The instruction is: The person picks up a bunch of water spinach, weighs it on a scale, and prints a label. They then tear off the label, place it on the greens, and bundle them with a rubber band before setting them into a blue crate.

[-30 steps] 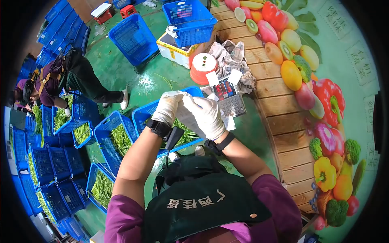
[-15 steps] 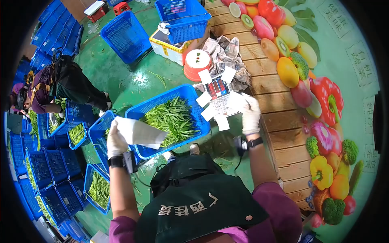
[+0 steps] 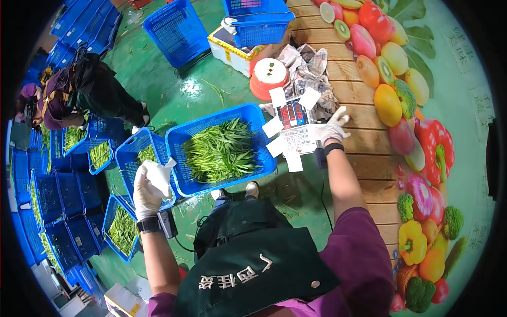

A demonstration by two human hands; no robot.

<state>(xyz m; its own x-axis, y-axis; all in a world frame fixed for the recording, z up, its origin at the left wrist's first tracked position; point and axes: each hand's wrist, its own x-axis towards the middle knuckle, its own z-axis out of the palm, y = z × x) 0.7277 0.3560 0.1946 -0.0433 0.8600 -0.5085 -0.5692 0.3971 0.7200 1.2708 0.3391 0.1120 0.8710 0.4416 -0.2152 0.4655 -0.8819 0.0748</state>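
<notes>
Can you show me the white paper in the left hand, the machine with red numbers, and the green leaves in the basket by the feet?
White paper [image 3: 158, 178]: head view, middle of the sheet.
Machine [image 3: 292, 115]: head view, lit display.
Green leaves [image 3: 219, 151]: head view, middle of the pile.

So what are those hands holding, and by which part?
The left hand holds white paper by its left edge. The right hand is at the scale; whether it holds anything cannot be told.
</notes>
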